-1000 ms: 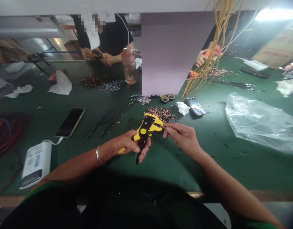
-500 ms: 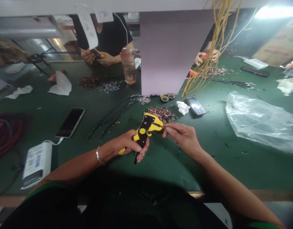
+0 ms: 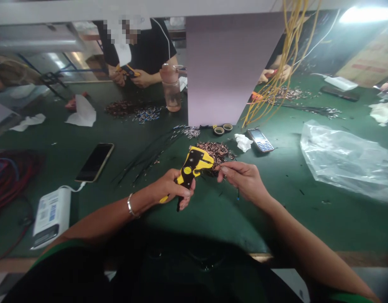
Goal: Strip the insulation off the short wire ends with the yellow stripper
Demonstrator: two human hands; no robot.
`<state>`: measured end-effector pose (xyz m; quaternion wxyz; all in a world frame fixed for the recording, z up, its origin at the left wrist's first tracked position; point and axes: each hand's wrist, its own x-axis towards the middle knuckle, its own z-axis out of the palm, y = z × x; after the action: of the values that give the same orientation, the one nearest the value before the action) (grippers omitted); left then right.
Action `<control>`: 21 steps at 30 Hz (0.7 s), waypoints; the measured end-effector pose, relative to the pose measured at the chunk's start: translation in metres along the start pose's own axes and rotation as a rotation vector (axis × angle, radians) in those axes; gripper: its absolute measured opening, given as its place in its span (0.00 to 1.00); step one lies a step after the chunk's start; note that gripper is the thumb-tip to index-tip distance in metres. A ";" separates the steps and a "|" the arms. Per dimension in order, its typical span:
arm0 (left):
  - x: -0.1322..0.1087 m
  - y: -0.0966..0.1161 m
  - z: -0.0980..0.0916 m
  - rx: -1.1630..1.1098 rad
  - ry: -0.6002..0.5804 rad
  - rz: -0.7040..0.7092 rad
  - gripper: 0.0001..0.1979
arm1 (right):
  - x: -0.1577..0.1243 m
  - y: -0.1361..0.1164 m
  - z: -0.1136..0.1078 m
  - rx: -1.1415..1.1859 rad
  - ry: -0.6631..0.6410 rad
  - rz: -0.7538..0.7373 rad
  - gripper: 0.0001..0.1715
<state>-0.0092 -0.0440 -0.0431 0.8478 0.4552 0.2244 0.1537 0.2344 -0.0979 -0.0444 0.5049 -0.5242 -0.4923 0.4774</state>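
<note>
My left hand (image 3: 173,189) is wrapped round the handles of a yellow and black wire stripper (image 3: 190,168), its jaws pointing up and right. My right hand (image 3: 244,179) is pinched on a thin short wire, too small to see well, a little to the right of the jaws. Just behind the tool lies a pile of copper-ended wire pieces (image 3: 217,150) on the green table (image 3: 213,210). A bundle of thin black wires (image 3: 150,153) lies to the left of the pile.
A black phone (image 3: 94,162) and a white power bank (image 3: 50,216) lie at the left, red cable (image 3: 7,176) beyond. A keypad phone (image 3: 260,140), tape rolls (image 3: 222,128), a clear plastic bag (image 3: 345,160) and hanging yellow wires (image 3: 285,63) are around. A person (image 3: 140,50) works opposite beside a bottle (image 3: 171,88).
The stripper has drawn slightly up and left, away from my right hand's pinched fingers, leaving a small gap. The view has shifted a little.
</note>
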 end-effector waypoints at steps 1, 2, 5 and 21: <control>0.000 -0.001 0.000 0.004 0.005 -0.003 0.10 | 0.001 0.000 -0.001 0.017 -0.007 0.006 0.13; 0.000 -0.002 0.000 0.010 0.008 -0.006 0.10 | 0.001 0.000 -0.001 0.031 -0.013 0.011 0.12; 0.002 -0.005 -0.002 0.020 0.058 0.004 0.09 | 0.003 0.000 -0.003 0.061 -0.016 0.033 0.13; 0.005 0.009 -0.024 0.009 -0.032 0.094 0.16 | 0.006 0.004 -0.008 0.055 0.095 0.009 0.11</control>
<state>-0.0182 -0.0203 -0.0478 0.8411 0.4714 0.1899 0.1851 0.2431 -0.0927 -0.0479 0.5397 -0.5345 -0.4521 0.4676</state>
